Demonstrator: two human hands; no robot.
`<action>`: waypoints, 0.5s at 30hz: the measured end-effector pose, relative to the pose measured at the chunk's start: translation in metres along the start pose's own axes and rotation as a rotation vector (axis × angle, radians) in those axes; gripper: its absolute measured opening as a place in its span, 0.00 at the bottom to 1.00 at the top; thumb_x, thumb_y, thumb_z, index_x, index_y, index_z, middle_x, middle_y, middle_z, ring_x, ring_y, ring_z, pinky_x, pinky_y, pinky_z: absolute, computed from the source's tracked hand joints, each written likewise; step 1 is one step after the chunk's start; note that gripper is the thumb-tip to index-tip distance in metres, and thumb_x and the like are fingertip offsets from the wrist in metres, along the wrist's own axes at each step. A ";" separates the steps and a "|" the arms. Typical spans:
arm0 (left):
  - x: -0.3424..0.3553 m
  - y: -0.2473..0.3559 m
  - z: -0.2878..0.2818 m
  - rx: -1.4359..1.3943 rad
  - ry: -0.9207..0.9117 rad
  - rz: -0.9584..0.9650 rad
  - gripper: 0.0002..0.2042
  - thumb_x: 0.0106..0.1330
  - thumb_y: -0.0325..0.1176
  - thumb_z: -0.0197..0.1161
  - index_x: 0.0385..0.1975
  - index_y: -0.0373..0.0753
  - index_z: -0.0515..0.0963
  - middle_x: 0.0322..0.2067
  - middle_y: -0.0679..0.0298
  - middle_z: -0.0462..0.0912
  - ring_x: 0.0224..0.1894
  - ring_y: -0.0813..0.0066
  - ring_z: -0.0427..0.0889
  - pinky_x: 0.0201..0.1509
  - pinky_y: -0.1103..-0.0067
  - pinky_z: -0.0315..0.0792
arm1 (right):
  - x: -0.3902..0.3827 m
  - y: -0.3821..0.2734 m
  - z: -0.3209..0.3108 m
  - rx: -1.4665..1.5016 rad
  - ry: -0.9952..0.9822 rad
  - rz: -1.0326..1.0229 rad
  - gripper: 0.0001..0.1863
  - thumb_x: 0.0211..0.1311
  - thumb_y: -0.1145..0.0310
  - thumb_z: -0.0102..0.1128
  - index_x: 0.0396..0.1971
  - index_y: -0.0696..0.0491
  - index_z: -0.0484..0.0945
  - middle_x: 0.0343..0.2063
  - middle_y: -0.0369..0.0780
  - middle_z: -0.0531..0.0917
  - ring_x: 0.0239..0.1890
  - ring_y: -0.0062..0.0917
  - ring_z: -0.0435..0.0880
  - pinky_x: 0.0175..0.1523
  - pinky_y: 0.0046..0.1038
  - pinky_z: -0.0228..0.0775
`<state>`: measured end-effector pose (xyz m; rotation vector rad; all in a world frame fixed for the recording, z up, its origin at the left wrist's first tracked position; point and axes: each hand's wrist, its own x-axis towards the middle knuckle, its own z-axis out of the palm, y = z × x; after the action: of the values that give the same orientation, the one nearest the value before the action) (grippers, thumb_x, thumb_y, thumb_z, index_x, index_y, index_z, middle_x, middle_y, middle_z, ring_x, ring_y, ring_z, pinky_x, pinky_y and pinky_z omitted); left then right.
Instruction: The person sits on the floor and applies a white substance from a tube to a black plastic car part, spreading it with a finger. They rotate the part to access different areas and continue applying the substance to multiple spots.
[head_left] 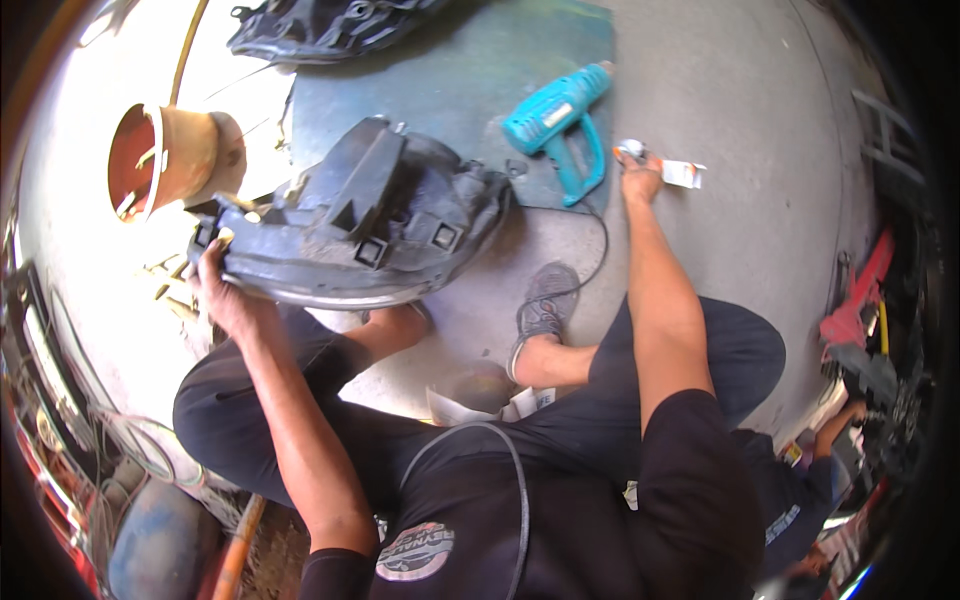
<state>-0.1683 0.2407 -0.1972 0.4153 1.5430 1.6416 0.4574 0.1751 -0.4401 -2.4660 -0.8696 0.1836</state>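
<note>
Head view: left hand (226, 296) grips an already detached headlight housing (315, 245), ten o'clock; right hand (642, 182) holds a white-and-orange item (684, 175), two o'clock; heat gun (550, 115) unheld.

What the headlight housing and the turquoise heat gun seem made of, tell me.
Headlight housing: probably moulded plastic, dull and dusty, given its square moulded sockets. Heat gun: likely plastic, slightly glossy, given its smooth, even colouring; its greyish nozzle perhaps metal.

The right arm (668, 310) reaches nearly straight ahead, right hand (641, 180) curled in a grip, as the left arm (300, 440) angles outward, left hand (230, 300) clasping with thumb uppermost.
</note>
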 end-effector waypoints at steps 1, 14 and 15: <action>-0.002 0.007 -0.005 0.000 0.024 0.038 0.15 0.66 0.29 0.68 0.48 0.37 0.72 0.41 0.60 0.82 0.45 0.68 0.83 0.54 0.70 0.79 | -0.013 -0.025 -0.003 0.019 -0.095 0.032 0.26 0.59 0.58 0.78 0.50 0.62 0.84 0.47 0.54 0.88 0.51 0.47 0.87 0.57 0.42 0.76; -0.023 0.011 0.021 -0.038 0.046 0.142 0.29 0.62 0.26 0.72 0.61 0.32 0.67 0.49 0.55 0.79 0.50 0.67 0.82 0.55 0.70 0.77 | -0.127 -0.232 -0.167 0.624 -0.207 -0.289 0.23 0.65 0.68 0.72 0.55 0.62 0.78 0.47 0.45 0.88 0.51 0.29 0.87 0.57 0.33 0.80; -0.027 0.014 0.023 -0.030 0.063 0.142 0.29 0.62 0.26 0.73 0.61 0.32 0.66 0.49 0.55 0.79 0.49 0.68 0.82 0.55 0.71 0.77 | -0.146 -0.248 -0.174 0.676 -0.274 -0.329 0.22 0.64 0.70 0.73 0.55 0.62 0.78 0.48 0.45 0.87 0.51 0.28 0.87 0.58 0.33 0.81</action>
<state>-0.1408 0.2374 -0.1718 0.4704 1.5643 1.8001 0.2572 0.1752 -0.1703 -1.6710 -1.0928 0.5985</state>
